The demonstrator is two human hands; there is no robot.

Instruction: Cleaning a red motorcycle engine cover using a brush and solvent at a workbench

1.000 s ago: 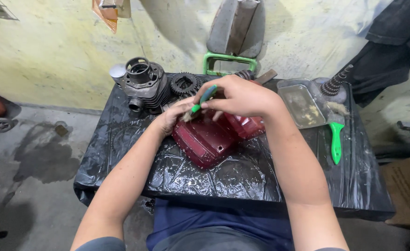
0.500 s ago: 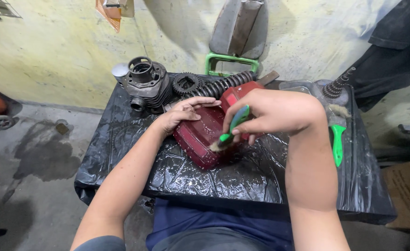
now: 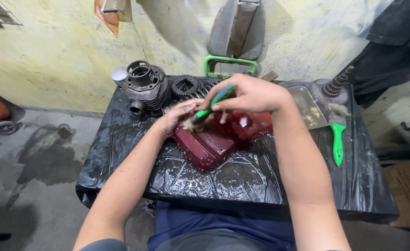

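Upper left of centre, one grey engine cylinder (image 3: 144,86) and one black gear (image 3: 185,85) sit on the black-wrapped table (image 3: 223,181); your left hand (image 3: 177,117) lies flat on the single red cover (image 3: 214,142) at mid-frame. Your right hand (image 3: 251,95) grips one green brush (image 3: 212,106), bristles on the cover, knuckles hiding the far end. Right: one metal tray (image 3: 307,104) holding pale scraps, one spare green brush (image 3: 338,139).

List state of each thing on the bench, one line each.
left hand: resting on the red cover, steadying it
right hand: gripping the green-handled brush
green-handled brush: tilted, bristles on the cover
red cover: lying flat, wet
engine cylinder: upright, untouched
gear: lying flat
metal tray: holds liquid
second green brush: lying idle
black plastic sheet: wet
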